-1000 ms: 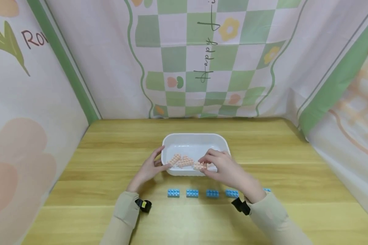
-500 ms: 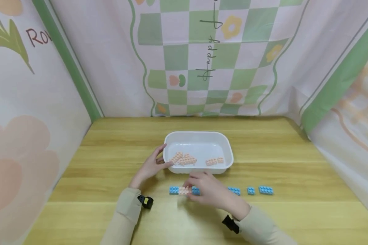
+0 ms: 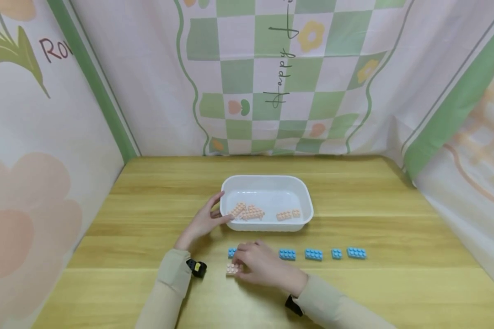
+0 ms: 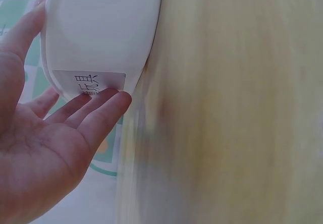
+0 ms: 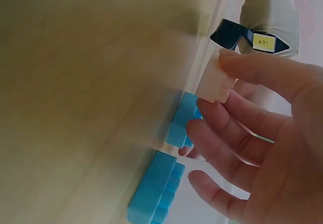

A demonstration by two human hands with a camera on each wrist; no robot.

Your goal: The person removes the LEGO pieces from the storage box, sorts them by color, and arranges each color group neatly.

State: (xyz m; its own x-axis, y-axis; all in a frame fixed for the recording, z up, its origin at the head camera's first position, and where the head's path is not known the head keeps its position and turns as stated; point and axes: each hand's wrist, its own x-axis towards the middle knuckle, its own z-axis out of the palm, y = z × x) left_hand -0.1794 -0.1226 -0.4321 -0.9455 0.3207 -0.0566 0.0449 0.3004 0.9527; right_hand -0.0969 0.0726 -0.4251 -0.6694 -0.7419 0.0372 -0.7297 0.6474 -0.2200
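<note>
My right hand (image 3: pixel 263 265) pinches a pale pink toy building brick (image 3: pixel 232 269) between thumb and fingers. In the head view this brick is just in front of the leftmost blue brick (image 3: pixel 232 252), which the hand partly covers. The right wrist view shows the pink brick (image 5: pixel 209 80) at the fingertips, with blue bricks (image 5: pixel 154 191) beyond the other fingers. My left hand (image 3: pixel 201 224) rests against the left end of a white plastic tray (image 3: pixel 266 227). Its fairly straight fingers touch the labelled outer wall (image 4: pixel 103 37), and its thumb is at the rim.
Several pink bricks (image 3: pixel 253 212) lie at the tray's left, and a few more (image 3: pixel 284 215) at its right. Blue bricks (image 3: pixel 287 254) form a row in front of the tray, including a short one (image 3: pixel 336 253). Printed curtains (image 3: pixel 156 82) enclose the wooden table (image 3: pixel 374 205).
My right hand has taken a pink brick out of the tray and carried it toward me and left, past the blue row to its near side. The left hand stays at the tray.
</note>
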